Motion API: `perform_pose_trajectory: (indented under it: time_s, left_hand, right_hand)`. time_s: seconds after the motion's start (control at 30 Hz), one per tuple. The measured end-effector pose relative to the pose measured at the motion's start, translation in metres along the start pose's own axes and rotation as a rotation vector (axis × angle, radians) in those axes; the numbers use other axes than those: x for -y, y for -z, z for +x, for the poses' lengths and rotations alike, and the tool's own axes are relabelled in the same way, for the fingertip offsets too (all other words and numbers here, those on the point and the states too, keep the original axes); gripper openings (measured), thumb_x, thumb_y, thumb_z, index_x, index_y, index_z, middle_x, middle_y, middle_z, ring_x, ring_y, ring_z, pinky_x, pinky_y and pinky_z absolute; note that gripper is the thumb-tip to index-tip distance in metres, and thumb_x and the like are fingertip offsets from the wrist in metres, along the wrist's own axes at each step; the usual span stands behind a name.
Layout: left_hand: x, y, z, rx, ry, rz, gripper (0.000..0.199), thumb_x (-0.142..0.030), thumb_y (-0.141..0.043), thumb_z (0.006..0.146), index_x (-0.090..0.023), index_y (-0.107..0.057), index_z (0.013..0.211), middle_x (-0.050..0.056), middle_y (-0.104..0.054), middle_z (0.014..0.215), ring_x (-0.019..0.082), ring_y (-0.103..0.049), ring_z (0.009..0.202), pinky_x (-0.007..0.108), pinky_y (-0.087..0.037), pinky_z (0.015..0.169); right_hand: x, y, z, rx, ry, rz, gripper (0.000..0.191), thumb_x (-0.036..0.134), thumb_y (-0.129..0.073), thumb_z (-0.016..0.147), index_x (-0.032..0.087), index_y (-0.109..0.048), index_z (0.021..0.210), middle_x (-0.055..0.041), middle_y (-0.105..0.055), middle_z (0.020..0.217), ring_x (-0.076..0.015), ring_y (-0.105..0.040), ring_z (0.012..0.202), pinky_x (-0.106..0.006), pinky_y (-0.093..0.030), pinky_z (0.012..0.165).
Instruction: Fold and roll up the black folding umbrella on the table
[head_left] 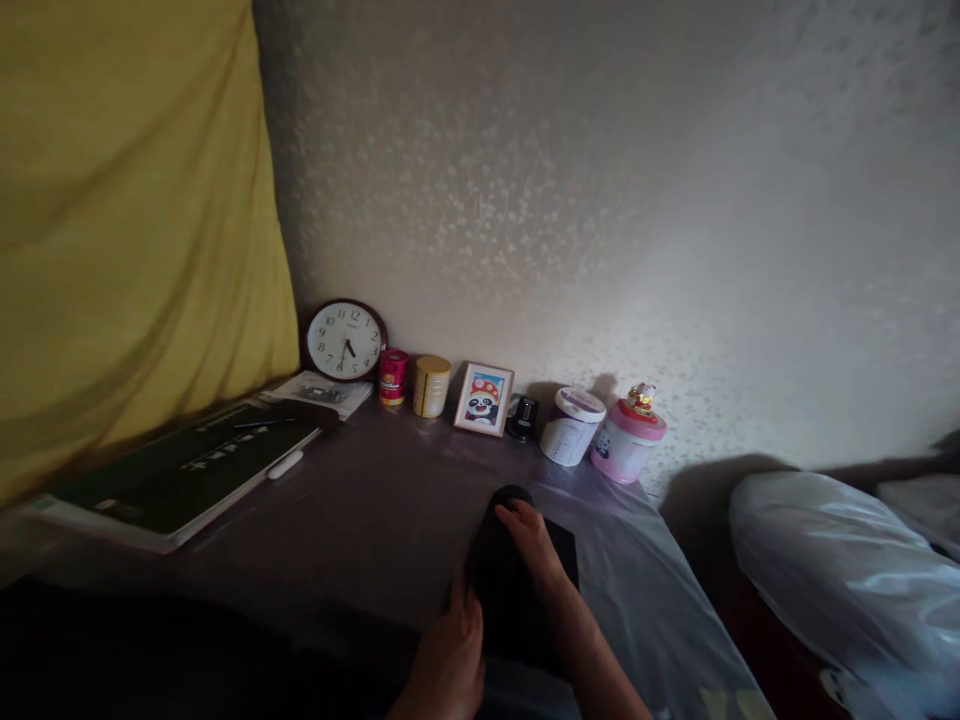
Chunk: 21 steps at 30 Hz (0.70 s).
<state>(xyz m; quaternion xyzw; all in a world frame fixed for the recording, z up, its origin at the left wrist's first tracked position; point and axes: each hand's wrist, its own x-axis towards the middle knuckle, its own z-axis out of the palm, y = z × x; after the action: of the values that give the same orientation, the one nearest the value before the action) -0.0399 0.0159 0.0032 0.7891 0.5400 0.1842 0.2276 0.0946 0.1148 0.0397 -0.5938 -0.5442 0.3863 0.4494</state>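
Observation:
A black item [510, 600], perhaps of cloth, sits at the table's near side between my hands; it is too dark to tell its kind. My left hand [454, 640] is closed on its left edge. My right hand [529, 535] lies over its upper end, with the fingers curled round the rounded dark tip. A flat black part of it spreads out to the right, beneath my right wrist. The lower end is lost in shadow.
Along the wall stand a clock [346, 340], a red can [392, 378], a yellow can [432, 388], a framed panda picture [484, 400], a white tub [572, 430] and a pink tub [627, 445]. Dark green books [187, 465] lie left. A plastic-wrapped bundle [847, 570] is right.

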Motion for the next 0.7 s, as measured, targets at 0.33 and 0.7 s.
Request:
perform_pose_trajectory:
  time_s: [0.33,0.7]
  left_hand:
    - [0.007,0.024,-0.008,0.000,0.041,0.009,0.073,-0.011,-0.050,0.073,-0.007,-0.019,0.139,0.020,-0.033,0.142,0.025,-0.043,0.124,0.033,-0.039,0.099]
    - [0.003,-0.003,0.004,-0.248,-0.213,0.211,0.058,-0.010,-0.050,0.071,-0.013,-0.043,0.128,0.015,-0.039,0.140,0.032,-0.037,0.127,0.049,-0.037,0.101]
  right_hand:
    - [-0.016,-0.012,0.004,0.089,0.025,-0.142,0.028,0.037,-0.051,0.078,0.016,-0.058,0.095,-0.0029,-0.069,0.073,-0.0171,-0.068,0.069,-0.023,-0.050,0.050]
    - [-0.013,-0.013,-0.013,0.140,0.292,-0.268,0.023,0.028,-0.048,0.082,0.022,-0.067,0.094,-0.0026,-0.071,0.089,-0.0165,-0.066,0.079,-0.030,-0.051,0.074]
